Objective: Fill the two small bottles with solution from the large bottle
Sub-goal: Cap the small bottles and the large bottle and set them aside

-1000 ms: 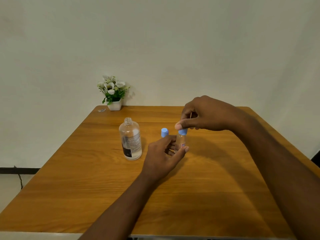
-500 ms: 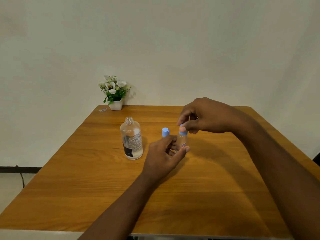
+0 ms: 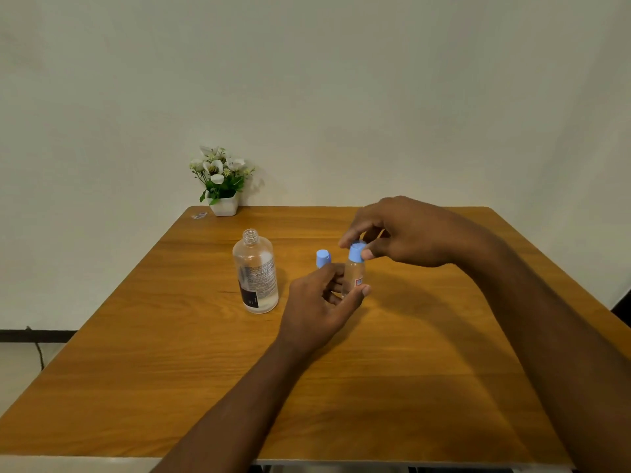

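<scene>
The large clear bottle (image 3: 256, 274) stands uncapped at the table's middle left, holding clear liquid and wearing a printed label. Just right of it, my left hand (image 3: 319, 303) grips the body of a small clear bottle (image 3: 353, 276) that stands upright on the table. My right hand (image 3: 403, 232) pinches that bottle's blue cap (image 3: 356, 252) with thumb and fingers from above. A second small bottle shows only its blue cap (image 3: 323, 258); my left hand hides its body.
The wooden table (image 3: 341, 387) has a white pot of white flowers (image 3: 221, 184) at its back left corner, with a small clear object (image 3: 199, 215) beside the pot. A pale wall stands close behind the table.
My right hand has shifted its fingers around the blue cap and the cap sits slightly tilted now. My left hand has kept its hold on the small bottle.
</scene>
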